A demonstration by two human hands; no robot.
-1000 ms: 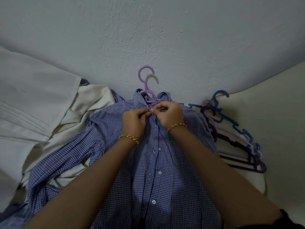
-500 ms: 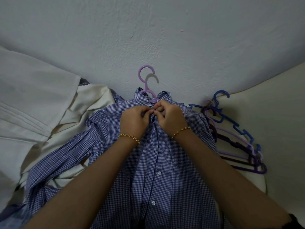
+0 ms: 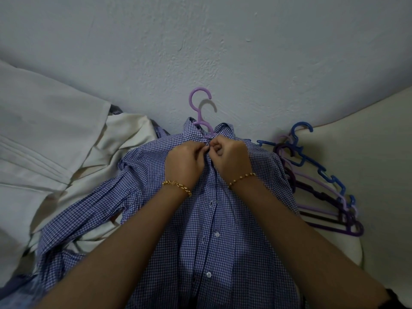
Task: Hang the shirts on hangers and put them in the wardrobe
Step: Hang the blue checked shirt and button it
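Note:
A blue-and-white checked shirt lies face up in front of me, its collar toward the wall. A light purple hanger sits inside it, with only the hook and neck showing above the collar. My left hand and my right hand meet just below the collar, each pinching one edge of the shirt's front placket at the top button. The button itself is hidden by my fingers.
A pile of spare hangers, blue, lilac and dark purple, lies to the right on a cream surface. Cream garments are heaped at the left. A pale wall rises right behind the shirt.
Both hands have stayed at the top of the placket, drawing closer together and slightly up toward the collar. The shirt and hanger have not shifted.

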